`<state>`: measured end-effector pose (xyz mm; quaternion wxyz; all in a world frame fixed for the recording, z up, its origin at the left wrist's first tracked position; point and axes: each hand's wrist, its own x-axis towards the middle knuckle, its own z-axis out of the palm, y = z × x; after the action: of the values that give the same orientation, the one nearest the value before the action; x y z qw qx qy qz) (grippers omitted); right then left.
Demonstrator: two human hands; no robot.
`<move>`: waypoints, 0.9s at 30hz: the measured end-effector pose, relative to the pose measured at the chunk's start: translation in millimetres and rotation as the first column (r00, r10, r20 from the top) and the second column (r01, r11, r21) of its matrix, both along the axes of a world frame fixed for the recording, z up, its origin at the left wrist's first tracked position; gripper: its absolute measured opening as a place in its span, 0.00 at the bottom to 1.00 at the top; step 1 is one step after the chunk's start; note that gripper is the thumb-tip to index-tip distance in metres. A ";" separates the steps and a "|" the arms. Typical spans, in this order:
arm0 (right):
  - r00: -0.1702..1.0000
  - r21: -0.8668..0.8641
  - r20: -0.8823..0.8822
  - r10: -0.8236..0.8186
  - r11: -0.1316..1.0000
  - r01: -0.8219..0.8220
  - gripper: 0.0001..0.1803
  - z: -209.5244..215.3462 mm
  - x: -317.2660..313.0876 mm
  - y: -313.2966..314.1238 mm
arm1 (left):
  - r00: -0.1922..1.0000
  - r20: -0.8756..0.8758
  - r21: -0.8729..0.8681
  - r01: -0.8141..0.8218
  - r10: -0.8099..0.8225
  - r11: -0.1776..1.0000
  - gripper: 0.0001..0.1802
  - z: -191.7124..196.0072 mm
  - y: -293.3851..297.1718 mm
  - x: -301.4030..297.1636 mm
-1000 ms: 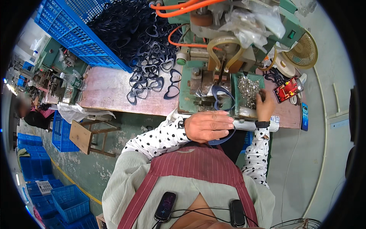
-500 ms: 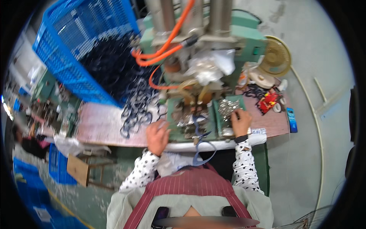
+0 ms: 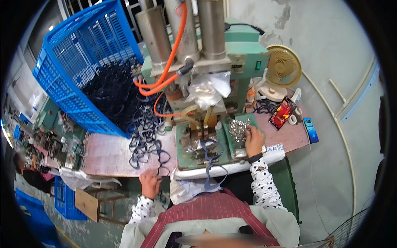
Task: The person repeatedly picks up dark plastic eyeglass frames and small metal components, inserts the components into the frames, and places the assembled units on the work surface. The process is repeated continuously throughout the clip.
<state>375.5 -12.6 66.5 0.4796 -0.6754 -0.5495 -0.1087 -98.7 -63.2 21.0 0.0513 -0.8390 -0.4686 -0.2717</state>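
Observation:
My left hand (image 3: 150, 184) is at the front edge of the table, its fingers closed on the end of a dark blue looped strap (image 3: 163, 157). That strap trails back toward a heap of similar straps. My right hand (image 3: 254, 141) is at the green tray (image 3: 236, 153), fingertips pinched beside a pile of small shiny metal pieces (image 3: 239, 129); whatever lies between them is too small to name. Between my hands stands a green press machine (image 3: 247, 58). Another blue strap (image 3: 216, 170) hangs from its working area over the front edge, touched by neither hand.
A large blue plastic crate (image 3: 82, 97) tips dark straps onto the pink tabletop (image 3: 107, 153) at left. Orange hoses (image 3: 175, 41) run down the press. At right are a fan (image 3: 283, 68), a phone with a lit screen (image 3: 283, 113) and a blue packet (image 3: 311, 130). A wooden stool (image 3: 87, 204) stands lower left.
My left hand has moved left and back toward me, away from the press to the strap end at the table edge. My right hand stays at the metal pieces. The whole view has shifted.

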 end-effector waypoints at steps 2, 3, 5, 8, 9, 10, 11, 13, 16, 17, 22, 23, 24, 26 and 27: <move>0.995 0.028 -0.079 0.062 0.998 -0.060 0.04 3.1 -4.5 -1.3 | 0.941 0.335 -0.005 -0.052 0.050 0.999 0.11 23.3 20.6 21.4; 0.982 -0.012 -0.171 0.076 0.997 -0.079 0.04 6.8 -9.2 -2.7 | 0.873 0.477 -0.081 -0.069 0.099 0.994 0.11 37.5 31.5 30.1; 0.927 -0.009 -0.344 0.147 0.987 -0.160 0.04 23.4 -24.5 -3.0 | 0.583 0.806 -0.160 0.046 0.104 0.986 0.07 30.2 63.2 43.5; 0.979 0.131 -0.004 0.206 0.970 -0.203 0.04 59.6 -45.0 -2.8 | 0.276 0.920 -0.322 0.127 0.279 0.938 0.05 17.9 96.0 75.6; 0.958 0.121 -0.106 0.267 0.960 -0.255 0.04 68.5 -53.2 -6.6 | 0.425 0.871 -0.286 0.028 0.247 0.958 0.05 7.8 102.5 82.8; 0.924 0.121 -0.208 0.321 0.946 -0.301 0.04 76.2 -62.2 -8.7 | 0.568 0.793 -0.227 -0.059 0.220 0.972 0.05 -1.1 108.7 87.4; 0.877 0.125 -0.307 0.369 0.930 -0.347 0.04 82.3 -70.2 -11.0 | 0.740 0.667 -0.051 -0.070 0.087 0.996 0.05 -9.1 112.0 87.9; 0.779 0.082 -0.472 0.411 0.901 -0.426 0.04 90.0 -80.3 -16.6 | 0.826 0.548 0.003 -0.159 0.131 0.987 0.04 -5.8 111.0 97.6; 0.729 0.088 -0.543 0.416 0.892 -0.443 0.04 95.3 -85.7 -18.7 | 0.829 0.522 0.019 -0.249 0.202 0.968 0.03 13.2 106.1 106.7; 0.750 0.099 -0.523 0.405 0.903 -0.418 0.04 91.5 -82.9 -15.6 | 0.830 0.522 0.033 -0.251 0.197 0.967 0.03 27.3 102.5 110.5; 0.772 0.197 -0.428 0.470 0.882 -0.427 0.06 91.9 -91.9 -17.1 | 0.740 0.649 0.182 0.074 -0.177 0.980 0.05 112.5 69.2 134.5; 0.711 0.185 -0.511 0.483 0.870 -0.457 0.07 95.5 -99.3 -20.0 | 0.699 0.668 0.232 0.128 -0.253 0.964 0.06 130.8 63.5 143.1; 0.730 0.154 -0.493 0.474 0.873 -0.462 0.08 97.9 -104.3 -21.1 | 0.680 0.662 0.282 0.163 -0.315 0.945 0.06 143.0 60.4 148.6; 0.815 0.136 -0.393 0.426 0.903 -0.407 0.08 90.2 -114.5 -16.3 | 0.485 0.826 0.172 0.266 -0.286 0.948 0.05 159.1 51.9 159.7; 0.817 0.119 -0.396 0.420 0.905 -0.408 0.11 86.5 -117.3 -14.1 | 0.440 0.860 0.145 0.277 -0.260 0.950 0.06 170.6 49.2 164.8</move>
<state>258.2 -26.7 152.9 0.6061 -0.5406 -0.5676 0.1350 66.0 -14.0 191.6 -0.2434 -0.6492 -0.2930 -0.6584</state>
